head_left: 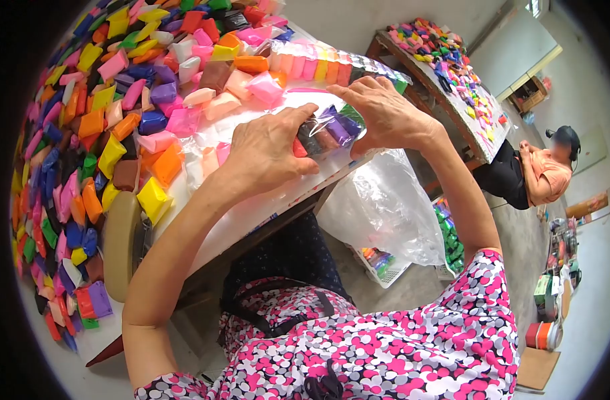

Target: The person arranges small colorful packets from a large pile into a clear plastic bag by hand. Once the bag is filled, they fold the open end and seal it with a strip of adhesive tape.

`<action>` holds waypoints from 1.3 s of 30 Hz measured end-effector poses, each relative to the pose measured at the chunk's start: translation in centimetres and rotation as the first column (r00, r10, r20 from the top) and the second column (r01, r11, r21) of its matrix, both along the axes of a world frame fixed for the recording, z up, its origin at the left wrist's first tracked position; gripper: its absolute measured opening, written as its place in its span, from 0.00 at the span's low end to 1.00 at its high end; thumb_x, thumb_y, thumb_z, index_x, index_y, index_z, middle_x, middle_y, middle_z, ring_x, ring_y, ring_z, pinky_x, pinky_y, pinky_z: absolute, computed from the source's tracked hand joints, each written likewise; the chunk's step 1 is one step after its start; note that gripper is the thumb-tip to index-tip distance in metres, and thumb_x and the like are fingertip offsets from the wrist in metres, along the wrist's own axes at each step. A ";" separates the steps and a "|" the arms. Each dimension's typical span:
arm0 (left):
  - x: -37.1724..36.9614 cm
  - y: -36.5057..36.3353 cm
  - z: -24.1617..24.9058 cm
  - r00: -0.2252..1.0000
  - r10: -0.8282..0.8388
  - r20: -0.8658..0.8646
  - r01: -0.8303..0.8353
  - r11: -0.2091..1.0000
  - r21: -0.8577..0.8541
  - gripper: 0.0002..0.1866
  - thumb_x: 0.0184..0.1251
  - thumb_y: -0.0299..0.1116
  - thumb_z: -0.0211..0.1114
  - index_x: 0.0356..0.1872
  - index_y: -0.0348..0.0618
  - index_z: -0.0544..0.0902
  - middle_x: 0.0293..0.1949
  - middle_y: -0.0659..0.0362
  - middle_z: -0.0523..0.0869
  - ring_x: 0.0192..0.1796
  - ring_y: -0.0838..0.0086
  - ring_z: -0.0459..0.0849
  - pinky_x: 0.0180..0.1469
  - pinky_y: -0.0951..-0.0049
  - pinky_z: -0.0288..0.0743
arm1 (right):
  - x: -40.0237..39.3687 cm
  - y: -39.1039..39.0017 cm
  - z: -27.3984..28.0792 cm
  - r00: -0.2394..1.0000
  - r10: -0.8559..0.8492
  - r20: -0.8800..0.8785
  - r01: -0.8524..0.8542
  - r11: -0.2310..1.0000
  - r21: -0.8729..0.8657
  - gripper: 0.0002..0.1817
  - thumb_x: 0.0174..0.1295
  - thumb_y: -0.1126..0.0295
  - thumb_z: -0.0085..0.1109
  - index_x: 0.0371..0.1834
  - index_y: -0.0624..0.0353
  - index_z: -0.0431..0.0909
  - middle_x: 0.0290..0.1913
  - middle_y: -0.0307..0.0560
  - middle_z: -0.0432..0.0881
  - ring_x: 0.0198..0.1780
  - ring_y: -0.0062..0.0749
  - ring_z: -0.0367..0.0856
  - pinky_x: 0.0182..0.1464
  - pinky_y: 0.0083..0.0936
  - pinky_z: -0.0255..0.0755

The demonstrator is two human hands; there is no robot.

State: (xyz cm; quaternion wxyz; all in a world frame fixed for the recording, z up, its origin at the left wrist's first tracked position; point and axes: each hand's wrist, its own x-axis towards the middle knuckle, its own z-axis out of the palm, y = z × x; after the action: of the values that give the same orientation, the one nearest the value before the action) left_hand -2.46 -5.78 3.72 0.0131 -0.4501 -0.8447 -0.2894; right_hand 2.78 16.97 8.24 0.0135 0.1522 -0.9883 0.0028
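Note:
Between my two hands, near the table's front edge, is a clear plastic bag (328,130) with several small packets in it, among them purple, black, red and green ones. My left hand (271,143) curves round its left end, thumb on the near side and fingers on the far side. At the right end my right hand (388,113) grips it the same way, fingers arched over the green packet. Just beyond, a long clear bag (325,63) holds a row of coloured packets and lies on the table. Loose pink and peach packets (221,105) lie left of my hands.
A large heap of coloured packets (111,93) covers the table's left side. Beside my left forearm stands a tan, rounded object (121,247). Below the edge are a big clear plastic sheet (385,200) and a white basket (388,275). A seated person (548,170) is near another packet-covered table (481,137).

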 end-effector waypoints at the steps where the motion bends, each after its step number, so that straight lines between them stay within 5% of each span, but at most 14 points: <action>1: 0.0 0.0 -0.3 1.000 0.004 -0.012 -0.003 1.000 0.017 0.44 0.44 0.45 0.74 0.68 0.48 0.72 0.49 0.50 0.85 0.52 0.56 0.84 0.55 0.58 0.76 | -0.1 0.0 -0.2 1.000 0.022 -0.010 -0.022 1.000 -0.007 0.57 0.32 0.67 0.82 0.74 0.56 0.63 0.58 0.53 0.77 0.64 0.47 0.69 0.71 0.40 0.58; 8: 0.0 0.2 0.2 0.998 0.033 0.046 -0.031 0.998 -0.046 0.44 0.44 0.45 0.74 0.69 0.49 0.71 0.50 0.47 0.85 0.53 0.54 0.84 0.57 0.57 0.75 | -0.5 0.4 -2.0 0.990 0.139 -0.029 -0.142 0.958 -0.250 0.58 0.37 0.76 0.79 0.77 0.52 0.57 0.70 0.56 0.70 0.70 0.50 0.67 0.73 0.43 0.57; 14: 0.0 0.2 0.0 1.000 0.029 -0.005 -0.029 1.000 -0.006 0.43 0.44 0.46 0.72 0.66 0.42 0.72 0.46 0.49 0.86 0.51 0.55 0.85 0.53 0.55 0.76 | -0.2 0.3 -2.3 0.999 0.051 -0.007 -0.049 0.922 -0.385 0.55 0.35 0.75 0.79 0.74 0.60 0.61 0.64 0.62 0.75 0.65 0.54 0.74 0.69 0.40 0.66; 17: -0.1 0.3 -0.1 1.000 0.021 -0.022 -0.022 0.999 -0.044 0.44 0.43 0.47 0.74 0.66 0.40 0.72 0.53 0.46 0.83 0.56 0.55 0.82 0.55 0.56 0.75 | -0.2 0.3 -2.1 0.999 0.031 0.037 -0.013 0.904 -0.428 0.56 0.36 0.75 0.79 0.74 0.62 0.59 0.61 0.65 0.77 0.62 0.55 0.76 0.67 0.40 0.69; 20: -0.1 0.6 0.4 0.980 0.003 -0.200 -0.030 0.991 -0.132 0.47 0.42 0.47 0.75 0.67 0.37 0.70 0.59 0.44 0.78 0.61 0.55 0.79 0.58 0.59 0.74 | 0.0 0.1 -1.9 0.999 -0.001 0.045 0.018 0.919 -0.393 0.58 0.37 0.75 0.79 0.76 0.64 0.54 0.56 0.68 0.79 0.59 0.56 0.78 0.63 0.40 0.71; 23: -0.5 1.2 0.2 0.980 -0.071 -0.187 0.055 0.995 -0.086 0.50 0.43 0.47 0.77 0.70 0.37 0.67 0.67 0.45 0.72 0.66 0.53 0.73 0.68 0.59 0.67 | 0.4 -0.2 -1.5 0.997 -0.036 0.061 0.056 0.931 -0.362 0.61 0.38 0.75 0.79 0.78 0.65 0.48 0.52 0.70 0.80 0.56 0.58 0.79 0.60 0.42 0.72; 26: -0.1 2.2 -0.4 0.948 -0.136 -0.286 0.129 0.991 -0.045 0.50 0.45 0.45 0.77 0.71 0.35 0.65 0.67 0.44 0.73 0.66 0.52 0.74 0.68 0.58 0.67 | 0.0 0.2 -2.0 0.994 -0.039 0.099 0.074 0.922 -0.381 0.68 0.41 0.76 0.81 0.82 0.52 0.37 0.64 0.68 0.74 0.65 0.59 0.73 0.68 0.43 0.66; 32: 0.7 3.5 -1.1 0.913 -0.128 -0.388 0.090 0.989 -0.113 0.46 0.51 0.46 0.75 0.70 0.37 0.67 0.68 0.46 0.71 0.66 0.56 0.74 0.65 0.56 0.69 | 0.1 -0.9 -1.2 0.980 -0.117 0.163 0.171 0.912 -0.373 0.72 0.40 0.78 0.81 0.82 0.51 0.30 0.64 0.69 0.74 0.67 0.61 0.71 0.69 0.43 0.64; 37: 0.7 4.7 -2.4 0.836 -0.082 -0.542 0.082 0.996 -0.025 0.25 0.63 0.42 0.64 0.59 0.41 0.76 0.64 0.49 0.74 0.66 0.61 0.75 0.62 0.52 0.70 | -0.3 0.0 -2.0 0.986 -0.062 0.152 0.124 0.887 -0.446 0.72 0.40 0.80 0.80 0.82 0.51 0.30 0.63 0.64 0.77 0.67 0.54 0.73 0.71 0.41 0.63; 39: 0.8 5.0 -2.8 0.827 -0.078 -0.556 0.085 0.996 -0.014 0.25 0.63 0.42 0.65 0.59 0.43 0.76 0.64 0.49 0.74 0.65 0.60 0.75 0.62 0.52 0.70 | -0.2 0.0 -1.7 0.983 -0.042 0.178 0.122 0.873 -0.472 0.72 0.39 0.81 0.79 0.82 0.51 0.31 0.67 0.63 0.72 0.68 0.53 0.71 0.72 0.41 0.62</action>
State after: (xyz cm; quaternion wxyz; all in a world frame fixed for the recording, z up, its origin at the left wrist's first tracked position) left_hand -1.68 -0.82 0.92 0.2483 -0.5503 -0.7827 -0.1511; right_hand 2.61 17.02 6.53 -0.0293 0.1011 -0.9599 0.2599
